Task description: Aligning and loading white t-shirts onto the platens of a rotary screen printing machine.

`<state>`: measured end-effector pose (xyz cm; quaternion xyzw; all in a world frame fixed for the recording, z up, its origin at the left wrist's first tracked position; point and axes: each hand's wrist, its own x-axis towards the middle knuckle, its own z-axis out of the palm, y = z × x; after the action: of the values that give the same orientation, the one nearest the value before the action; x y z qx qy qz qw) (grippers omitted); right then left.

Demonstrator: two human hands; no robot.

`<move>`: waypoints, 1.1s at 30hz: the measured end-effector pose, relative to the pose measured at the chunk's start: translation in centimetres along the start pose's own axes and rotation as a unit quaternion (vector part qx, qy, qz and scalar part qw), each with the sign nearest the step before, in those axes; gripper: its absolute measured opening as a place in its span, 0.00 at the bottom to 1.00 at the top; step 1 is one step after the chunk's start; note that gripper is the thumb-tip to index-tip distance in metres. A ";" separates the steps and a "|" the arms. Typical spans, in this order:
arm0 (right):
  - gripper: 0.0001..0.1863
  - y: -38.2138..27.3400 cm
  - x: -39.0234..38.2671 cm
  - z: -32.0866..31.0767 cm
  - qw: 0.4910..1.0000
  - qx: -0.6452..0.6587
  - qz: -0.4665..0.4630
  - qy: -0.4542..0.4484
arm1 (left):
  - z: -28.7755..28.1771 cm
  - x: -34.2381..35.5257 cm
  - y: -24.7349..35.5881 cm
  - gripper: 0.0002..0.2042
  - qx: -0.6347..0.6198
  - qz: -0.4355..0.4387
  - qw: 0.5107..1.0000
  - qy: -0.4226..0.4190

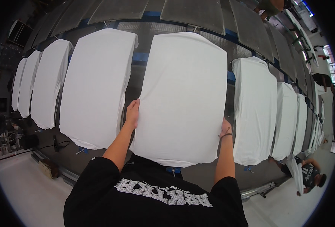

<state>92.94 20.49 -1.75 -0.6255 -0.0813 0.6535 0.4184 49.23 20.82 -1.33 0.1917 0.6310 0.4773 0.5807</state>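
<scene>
Straight ahead of me a white T-shirt (182, 98) is drawn over a flat board, its surface mostly smooth with faint creases toward the left edge. My left hand (132, 113) is closed on the shirt's left side, with the fingertips at the cloth's edge. At the opposite side, a little nearer to me, my right hand (225, 128) grips the right edge; its fingers are partly hidden behind the cloth. The hem hangs loosely at the near end, above a blue clamp (173, 170).
More boards covered in white cloth stand in a row, one close on the left (95, 87) and one on the right (253, 109). Bare grey boards (192, 15) line the far side. Another person (310, 174) handles white cloth at the lower right.
</scene>
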 end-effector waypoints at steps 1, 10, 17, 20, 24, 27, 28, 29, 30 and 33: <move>0.23 0.0 0.6 0.0 1.000 -0.002 0.005 0.002 | -0.4 0.4 -0.3 0.17 0.001 -0.005 1.000 0.003; 0.20 1.5 5.0 -2.5 0.927 -0.177 -0.251 0.215 | 0.0 2.5 1.1 0.11 0.117 0.048 0.992 0.018; 0.22 -5.8 5.6 3.2 0.999 0.032 -0.025 0.007 | 3.6 7.4 7.4 0.16 -0.155 -0.107 0.973 -0.131; 0.22 -6.1 5.8 3.3 0.997 0.066 -0.012 -0.040 | 3.5 8.9 6.1 0.11 -0.135 -0.048 0.988 -0.056; 0.18 -6.1 6.6 2.3 0.997 0.043 -0.067 -0.011 | 3.8 9.8 4.7 0.09 -0.086 0.010 0.994 0.066; 0.18 -5.8 8.0 1.2 0.995 -0.011 -0.096 0.027 | 4.1 10.9 4.7 0.09 0.031 0.017 0.996 0.077; 0.18 -5.8 8.4 0.7 0.990 -0.053 -0.119 0.059 | 4.5 11.2 5.0 0.10 0.082 0.004 0.995 0.065; 0.18 -6.3 8.9 1.2 0.990 -0.051 -0.120 0.058 | 4.9 11.7 5.8 0.10 0.083 0.006 0.994 0.064; 0.19 -7.0 9.2 2.4 0.992 -0.012 -0.125 0.028 | 5.0 12.3 6.7 0.12 0.110 0.053 0.991 0.060; 0.21 -10.1 10.7 5.4 0.992 0.045 -0.115 -0.010 | 6.1 15.2 9.7 0.21 0.133 0.085 0.987 -0.009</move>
<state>94.07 36.19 -2.31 -0.5860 -0.1271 0.6103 0.5177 47.93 39.75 -0.90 0.3248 0.6648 0.4351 0.5130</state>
